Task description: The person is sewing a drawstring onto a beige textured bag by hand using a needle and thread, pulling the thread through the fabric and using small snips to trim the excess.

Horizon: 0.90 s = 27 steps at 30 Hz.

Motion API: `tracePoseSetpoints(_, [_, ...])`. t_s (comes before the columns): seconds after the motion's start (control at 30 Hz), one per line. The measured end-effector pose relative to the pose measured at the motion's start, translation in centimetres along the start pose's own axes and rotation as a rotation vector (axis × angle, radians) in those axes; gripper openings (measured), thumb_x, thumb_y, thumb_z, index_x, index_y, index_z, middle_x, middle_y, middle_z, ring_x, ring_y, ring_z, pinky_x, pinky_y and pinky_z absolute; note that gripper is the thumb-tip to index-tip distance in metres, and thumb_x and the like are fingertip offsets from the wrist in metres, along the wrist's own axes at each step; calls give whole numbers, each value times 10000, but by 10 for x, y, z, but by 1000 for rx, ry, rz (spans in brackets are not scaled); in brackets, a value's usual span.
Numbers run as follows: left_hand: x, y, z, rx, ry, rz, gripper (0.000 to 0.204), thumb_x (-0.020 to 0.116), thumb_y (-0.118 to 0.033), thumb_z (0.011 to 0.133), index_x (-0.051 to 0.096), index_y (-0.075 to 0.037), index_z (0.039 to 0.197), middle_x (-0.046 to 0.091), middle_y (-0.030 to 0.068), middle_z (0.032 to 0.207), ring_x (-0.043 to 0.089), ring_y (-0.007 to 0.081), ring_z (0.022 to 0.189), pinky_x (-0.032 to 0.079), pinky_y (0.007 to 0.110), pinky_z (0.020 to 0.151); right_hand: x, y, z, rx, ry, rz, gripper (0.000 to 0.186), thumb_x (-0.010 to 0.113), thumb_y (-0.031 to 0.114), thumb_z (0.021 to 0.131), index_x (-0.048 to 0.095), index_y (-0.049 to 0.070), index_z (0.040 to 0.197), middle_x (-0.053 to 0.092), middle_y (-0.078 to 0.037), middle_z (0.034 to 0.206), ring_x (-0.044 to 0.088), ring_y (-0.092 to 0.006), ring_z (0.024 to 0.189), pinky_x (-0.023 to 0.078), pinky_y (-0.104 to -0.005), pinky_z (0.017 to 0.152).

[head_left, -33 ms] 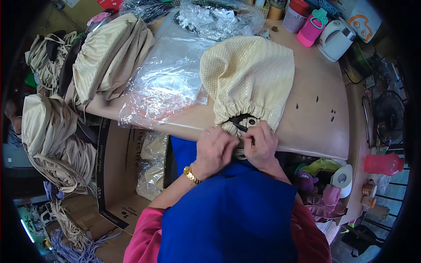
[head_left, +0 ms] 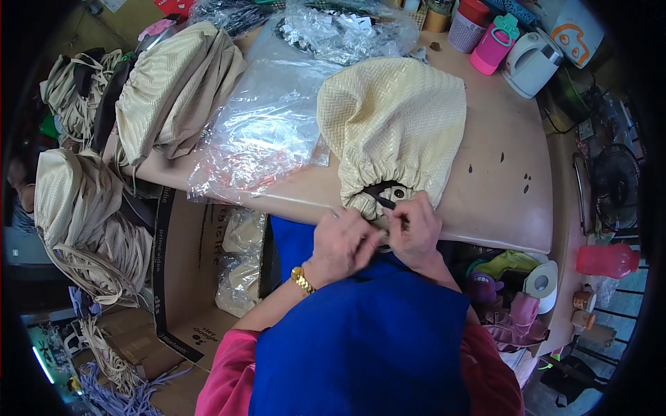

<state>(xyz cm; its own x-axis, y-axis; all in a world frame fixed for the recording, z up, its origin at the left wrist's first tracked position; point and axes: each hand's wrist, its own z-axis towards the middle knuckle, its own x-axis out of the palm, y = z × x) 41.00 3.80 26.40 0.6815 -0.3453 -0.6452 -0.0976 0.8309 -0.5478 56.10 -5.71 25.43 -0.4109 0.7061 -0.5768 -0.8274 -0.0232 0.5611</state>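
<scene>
A cream bag (head_left: 399, 114) with a woven herringbone look and a gathered mouth lies on the table in front of me. Its dark lining and a round dark snap (head_left: 399, 194) show at the opening. My right hand (head_left: 416, 227) is closed around a slim black pointed tool (head_left: 383, 202), whose tip lies at the gathered mouth; its exact kind is hidden by my fingers. My left hand (head_left: 343, 239) is closed, its fingertips pinching the bag's near edge beside the right hand. What lies between the left fingertips is mostly hidden.
Clear plastic bags (head_left: 257, 132) lie left of the bag. More cream bags (head_left: 173, 90) are piled at the far left. Below stands an open cardboard box (head_left: 191, 277) with wrapped items. A pink bottle (head_left: 492, 45) and a white kettle (head_left: 533, 62) stand at the back right.
Both hands have shifted slightly at the bag's mouth, the left a little to the right and down. The black tool's tip has tilted slightly. The bag stays almost in place.
</scene>
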Motion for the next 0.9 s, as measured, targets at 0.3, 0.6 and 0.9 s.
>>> tracePoseSetpoints(0.3, [37, 17, -57, 86, 446, -484, 218, 649, -152, 805, 691, -128, 1018, 642, 17, 875, 590, 194, 880, 419, 360, 820, -27, -5, 10, 175, 11, 294, 328, 643, -148, 715, 628, -15, 1013, 548, -90, 855, 571, -150, 702, 450, -240, 610])
tracePoseSetpoints(0.6, [-44, 1, -9, -115, 275, -413, 47, 661, -58, 885, 623, -30, 887, 665, 68, 809, 639, 179, 739, 495, 317, 735, -29, -1, 10, 312, 103, 415, 310, 597, -163, 742, 657, -16, 1008, 666, -110, 871, 670, -157, 758, 519, -256, 680])
tracePoseSetpoints(0.9, [-32, 29, -4, -660, 208, -655, 365, 620, 9, 920, 402, -5, 1213, 657, 83, 957, 628, 127, 898, 511, 271, 827, -4, 26, 4, 191, 393, 74, 266, 824, 135, 712, 685, 69, 929, 587, -39, 906, 658, -235, 787, 530, -363, 670])
